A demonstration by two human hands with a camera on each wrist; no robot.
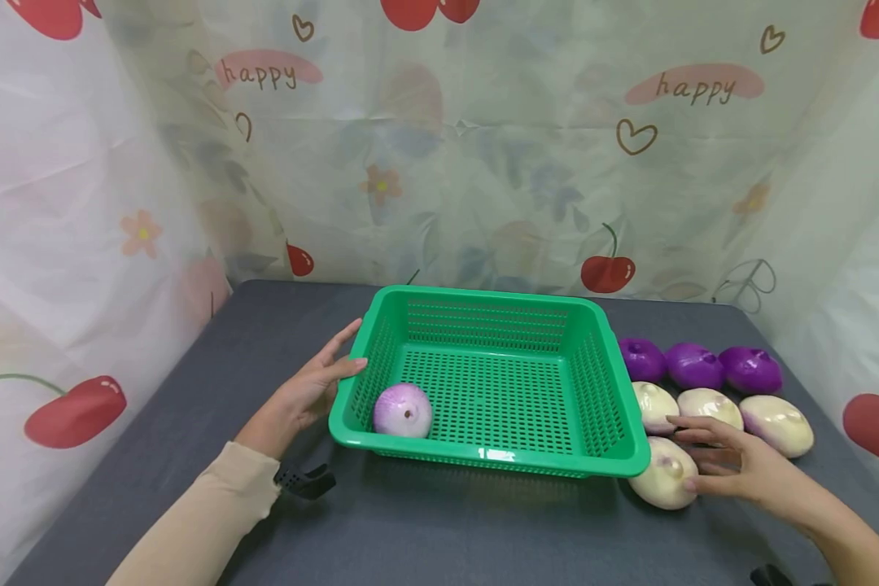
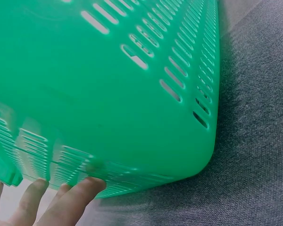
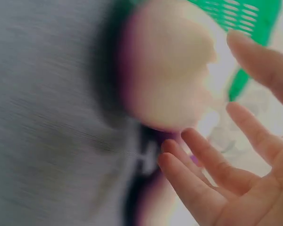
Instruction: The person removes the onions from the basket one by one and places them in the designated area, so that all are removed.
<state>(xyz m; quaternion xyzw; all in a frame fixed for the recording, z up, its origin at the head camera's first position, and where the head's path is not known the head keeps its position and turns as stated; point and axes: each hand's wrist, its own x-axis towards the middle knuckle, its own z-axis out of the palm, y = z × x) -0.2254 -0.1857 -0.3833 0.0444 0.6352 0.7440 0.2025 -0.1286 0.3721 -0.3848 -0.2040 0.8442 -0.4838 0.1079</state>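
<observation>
A green plastic basket [image 1: 487, 465] stands mid-table with one pale purple onion [image 1: 403, 411] in its near left corner. My left hand [image 1: 309, 397] holds the basket's left side, thumb over the rim and fingers against the outer wall. In the left wrist view, fingertips [image 2: 92, 184] meet the slotted green wall. My right hand [image 1: 740, 465] is at the nearest whitish onion [image 1: 662, 476], right of the basket, fingers spread and thumb close to its side. The right wrist view shows this onion [image 3: 167, 66] blurred, with the fingers apart from it; contact I cannot tell.
Behind the nearest onion lies a row of three whitish onions [image 1: 776, 425], then a row of three dark purple onions [image 1: 750, 370]. A printed curtain [image 1: 469, 179] surrounds the grey table [image 1: 447, 529] at the back and sides.
</observation>
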